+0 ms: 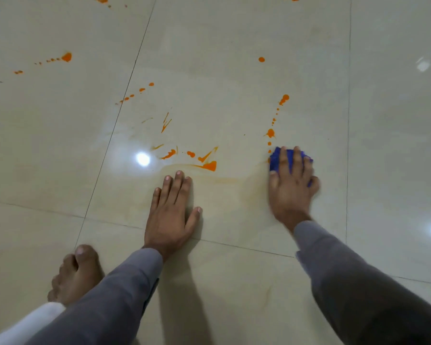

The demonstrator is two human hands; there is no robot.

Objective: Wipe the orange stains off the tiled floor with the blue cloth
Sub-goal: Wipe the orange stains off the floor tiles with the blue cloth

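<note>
**Many orange stains left, wiping under way at right of centre**

Mid-wipe, by the look of it: right hand (292, 179) pressed down on the bunched blue cloth (275, 161), fingers spread and curled over the top, gripping it against the tiled floor (234, 58) right of frame centre. Left hand (171, 210) flat on the tile at lower centre, fingers straight, holding nothing, likely a brace. Faint orange smear (224, 180) between the two hands, so only a partly cleaned patch.

Next move, as a judgement: push the cloth up the dotted orange trail (274, 120) just above it, then sweep left to the thick splashes (208, 165) just above the left fingertips. More spatter at upper left (66, 57), one dot at upper centre-right (261, 59), and some at the top edge.

Open floor all round; grout lines (348, 120) the only edges. Bare foot (76, 272) at lower left, well apart from the wiping.
</note>
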